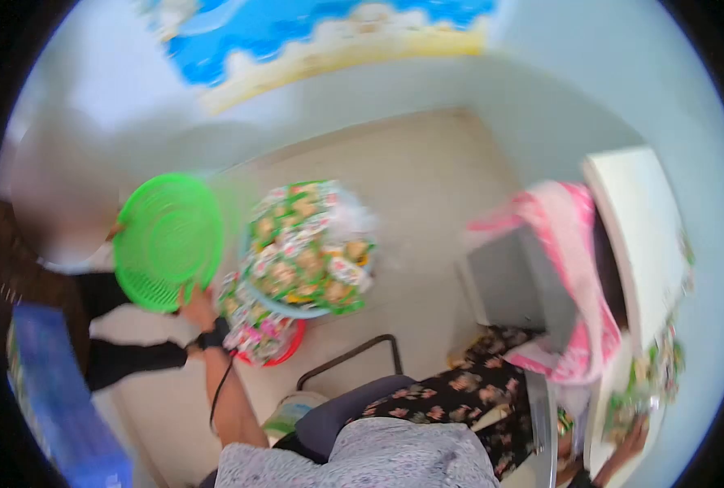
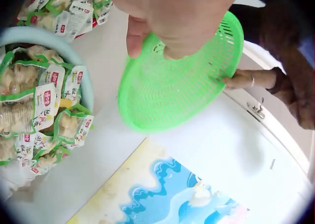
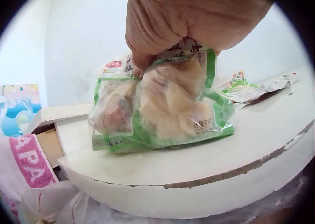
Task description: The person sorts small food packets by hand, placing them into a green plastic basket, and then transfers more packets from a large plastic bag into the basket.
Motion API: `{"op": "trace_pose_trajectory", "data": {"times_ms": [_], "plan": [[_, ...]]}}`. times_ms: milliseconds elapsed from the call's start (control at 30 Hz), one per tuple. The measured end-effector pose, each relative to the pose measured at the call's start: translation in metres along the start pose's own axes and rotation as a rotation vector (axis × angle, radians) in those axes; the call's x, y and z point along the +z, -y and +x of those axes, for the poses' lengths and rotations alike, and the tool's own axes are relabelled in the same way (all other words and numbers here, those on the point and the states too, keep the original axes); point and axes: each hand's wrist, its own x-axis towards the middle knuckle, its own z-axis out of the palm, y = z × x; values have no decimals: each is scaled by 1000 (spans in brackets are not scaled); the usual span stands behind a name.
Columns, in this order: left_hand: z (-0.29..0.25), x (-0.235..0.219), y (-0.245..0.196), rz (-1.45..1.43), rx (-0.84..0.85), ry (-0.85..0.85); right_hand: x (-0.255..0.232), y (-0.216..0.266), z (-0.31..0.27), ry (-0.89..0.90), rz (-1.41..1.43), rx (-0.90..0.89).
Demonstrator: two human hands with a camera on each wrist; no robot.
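Note:
My left hand [image 1: 198,307] grips the near rim of a green plastic basket [image 1: 171,240], with the thumb over the rim in the left wrist view. The basket is tilted, and no packets show inside. Another person's hand [image 2: 246,80] is at its opposite side. At the far right, my right hand [image 3: 192,19] holds clear snack packets [image 3: 167,106] with green edges by their upper ends. Pale food pieces show through the plastic. The lower edges of these packets are right at the white tabletop [image 3: 133,170].
On the floor, a light-blue basin [image 1: 285,307] is heaped with snack packets [image 1: 305,244]. Beside it stands a red basin [image 1: 285,350] with more packets. A pink towel [image 1: 561,236] hangs by a grey box [image 1: 504,272]. More packets [image 3: 261,91] lie farther back on the tabletop.

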Motion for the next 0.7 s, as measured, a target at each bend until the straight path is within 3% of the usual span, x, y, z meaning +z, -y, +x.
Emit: {"op": "trace_pose_trajectory", "data": {"times_ms": [67,100,133,167,233,267,333,400,500,533,633,700], "plan": [[10,-11,7,-251,-195,55,-17,-28,4,129,-133,-87],[19,-13,11,-498,-407,70,-17,-25,-2,119,-344,-391],[29,-29,-3,-774,-654,70,-8,-6,-9,79,-255,-249],[34,-39,-13,-949,-782,73,1,13,-17,28,-159,-112],[33,-110,-79,-1189,-796,211,8,16,-16,-64,-137,-91],[25,-129,-116,-1235,-671,158,14,37,-22,-83,-118,-46],[15,-167,-179,-1092,-377,171,19,43,-25,-113,-173,-121],[13,-218,-231,-699,-26,232,23,44,-28,-109,-36,-123],[27,-267,-315,-1560,-496,410,27,47,-28,-97,50,-195],[30,-286,-334,-1605,-419,451,27,47,-28,-94,54,-244],[41,-333,-374,-1140,283,258,26,46,-33,-91,86,-215],[58,-358,-392,-1551,70,340,23,45,-36,-98,65,-267]]}}
